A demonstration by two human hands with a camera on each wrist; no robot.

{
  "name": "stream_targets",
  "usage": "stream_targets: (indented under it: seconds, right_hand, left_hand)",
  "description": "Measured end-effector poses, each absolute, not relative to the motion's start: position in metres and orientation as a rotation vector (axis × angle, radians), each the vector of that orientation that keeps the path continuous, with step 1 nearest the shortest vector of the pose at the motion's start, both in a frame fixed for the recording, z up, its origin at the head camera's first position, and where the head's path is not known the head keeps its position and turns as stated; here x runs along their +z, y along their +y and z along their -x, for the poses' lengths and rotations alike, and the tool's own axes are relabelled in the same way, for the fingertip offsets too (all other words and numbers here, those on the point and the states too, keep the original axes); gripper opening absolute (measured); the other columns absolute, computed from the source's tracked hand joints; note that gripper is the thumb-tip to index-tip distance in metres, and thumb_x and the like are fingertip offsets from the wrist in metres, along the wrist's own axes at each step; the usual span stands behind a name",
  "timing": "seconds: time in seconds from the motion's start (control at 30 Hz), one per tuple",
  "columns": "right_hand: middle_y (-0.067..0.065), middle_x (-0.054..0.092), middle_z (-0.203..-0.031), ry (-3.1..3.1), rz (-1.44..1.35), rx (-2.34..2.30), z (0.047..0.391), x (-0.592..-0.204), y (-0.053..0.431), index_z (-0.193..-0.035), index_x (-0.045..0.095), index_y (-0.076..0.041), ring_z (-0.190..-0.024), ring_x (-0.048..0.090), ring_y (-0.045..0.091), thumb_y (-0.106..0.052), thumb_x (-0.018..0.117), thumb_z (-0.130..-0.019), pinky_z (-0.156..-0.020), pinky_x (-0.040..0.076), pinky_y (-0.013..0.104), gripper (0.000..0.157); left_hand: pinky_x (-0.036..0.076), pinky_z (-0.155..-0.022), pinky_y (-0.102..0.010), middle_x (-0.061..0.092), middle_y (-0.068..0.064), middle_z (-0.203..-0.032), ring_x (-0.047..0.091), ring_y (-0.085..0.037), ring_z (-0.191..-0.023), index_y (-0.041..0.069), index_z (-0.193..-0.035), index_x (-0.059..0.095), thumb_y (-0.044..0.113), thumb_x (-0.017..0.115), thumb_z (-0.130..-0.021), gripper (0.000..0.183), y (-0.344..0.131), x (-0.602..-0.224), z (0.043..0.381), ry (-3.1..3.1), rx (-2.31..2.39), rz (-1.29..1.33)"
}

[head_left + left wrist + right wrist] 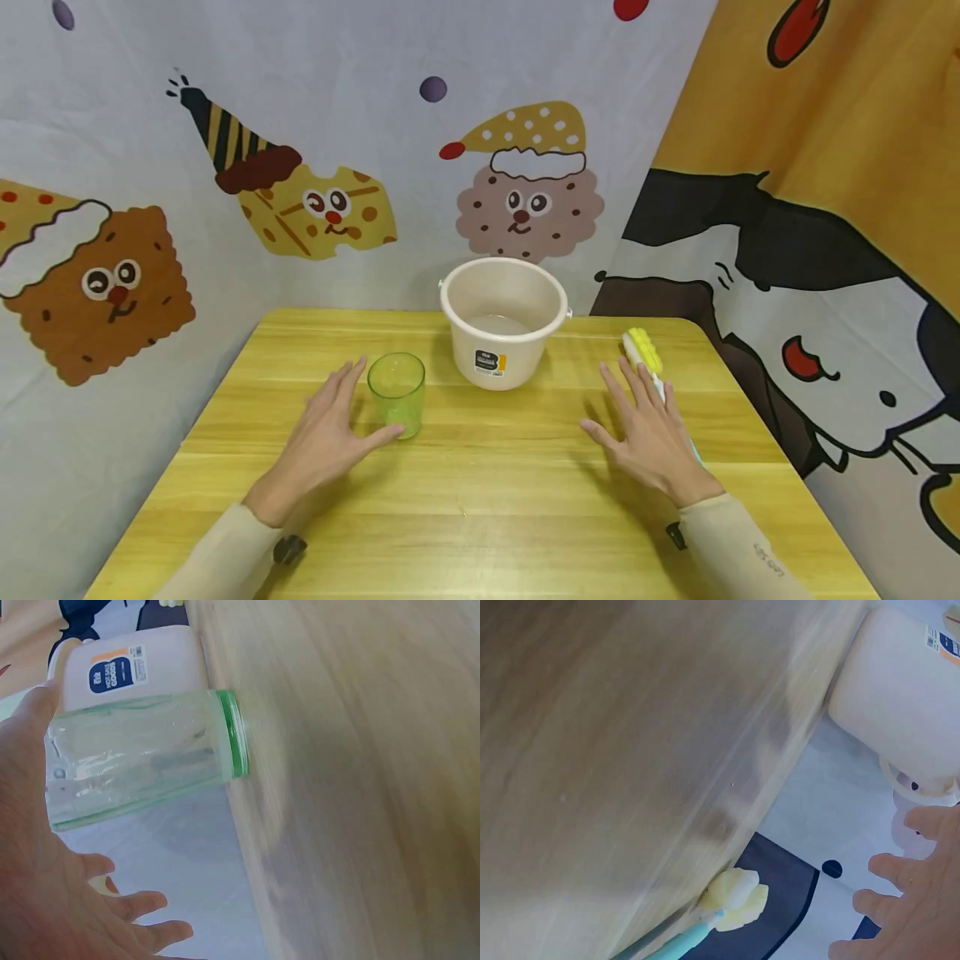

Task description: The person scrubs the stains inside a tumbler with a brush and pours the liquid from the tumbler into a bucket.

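My left hand is spread beside a transparent green cup, its thumb in front of the cup's lower side in the head view. In the left wrist view the cup shows a thick green base on the table, and the fingers are not wrapped round it. Over at the right, my right hand hovers with fingers apart and holds nothing. Partly behind that hand lies a cleaning brush with a yellow sponge-like head and a white and teal handle; the right wrist view shows its handle too.
A cream bucket with a label stands at the back middle of the wooden table, between the two hands. Behind the table hangs a cartoon-printed cloth, close to the far edge.
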State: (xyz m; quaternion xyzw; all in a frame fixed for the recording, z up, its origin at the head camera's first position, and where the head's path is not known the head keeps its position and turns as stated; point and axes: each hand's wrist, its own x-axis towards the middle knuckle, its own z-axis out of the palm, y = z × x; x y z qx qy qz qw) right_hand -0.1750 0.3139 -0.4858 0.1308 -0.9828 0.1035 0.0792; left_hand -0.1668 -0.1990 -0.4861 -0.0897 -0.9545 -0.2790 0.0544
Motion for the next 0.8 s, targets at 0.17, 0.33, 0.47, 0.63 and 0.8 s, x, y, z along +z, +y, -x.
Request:
stream_targets:
  seconds: [0.17,0.33,0.47,0.63,0.8]
  right_hand:
    - [0.017,0.013,-0.197,-2.940,-0.363,0.324,0.176,-0.483,0.319,-0.189,0.016,-0.029,-0.180,0.015,0.057,-0.072,0.059,-0.114,-0.142,0.007,0.086,0.097]
    - [0.017,0.014,-0.197,-2.933,-0.348,0.349,0.177,-0.483,0.325,-0.189,0.013,-0.031,-0.178,0.017,0.059,-0.072,0.059,-0.114,-0.141,0.008,0.087,0.097]
    - [0.021,0.018,-0.196,-2.936,-0.327,0.359,0.178,-0.482,0.331,-0.189,0.013,-0.031,-0.178,0.018,0.060,-0.072,0.059,-0.114,-0.140,0.009,0.087,0.097]
    - [0.026,0.022,-0.193,-2.948,-0.292,0.361,0.181,-0.480,0.339,-0.189,0.016,-0.028,-0.176,0.020,0.062,-0.072,0.058,-0.115,-0.140,0.012,0.088,0.096]
    - [0.029,0.024,-0.192,-2.947,-0.270,0.363,0.184,-0.481,0.347,-0.189,0.017,-0.028,-0.175,0.022,0.063,-0.073,0.058,-0.114,-0.138,0.014,0.089,0.096]
  left_hand:
    - [0.044,-0.125,-0.086,0.030,-0.029,-0.189,0.040,-0.059,-0.169,0.016,-0.188,0.015,0.075,0.087,-0.095,0.131,-0.192,-0.487,0.170,-2.850,-0.970,0.272]
    - [0.049,-0.123,-0.084,0.037,-0.032,-0.184,0.047,-0.059,-0.164,0.012,-0.187,0.018,0.073,0.090,-0.093,0.133,-0.185,-0.488,0.173,-2.806,-1.054,0.252]
    - [0.053,-0.124,-0.078,0.042,-0.032,-0.182,0.054,-0.056,-0.159,0.007,-0.185,0.022,0.064,0.096,-0.092,0.131,-0.183,-0.489,0.175,-2.756,-1.140,0.242]
    - [0.058,-0.120,-0.075,0.046,-0.030,-0.180,0.064,-0.054,-0.150,0.006,-0.183,0.027,0.059,0.098,-0.092,0.128,-0.179,-0.490,0.179,-2.730,-1.211,0.222]
    - [0.060,-0.117,-0.074,0.047,-0.029,-0.181,0.066,-0.052,-0.147,0.008,-0.182,0.030,0.060,0.097,-0.093,0.124,-0.176,-0.490,0.181,-2.728,-1.212,0.208]
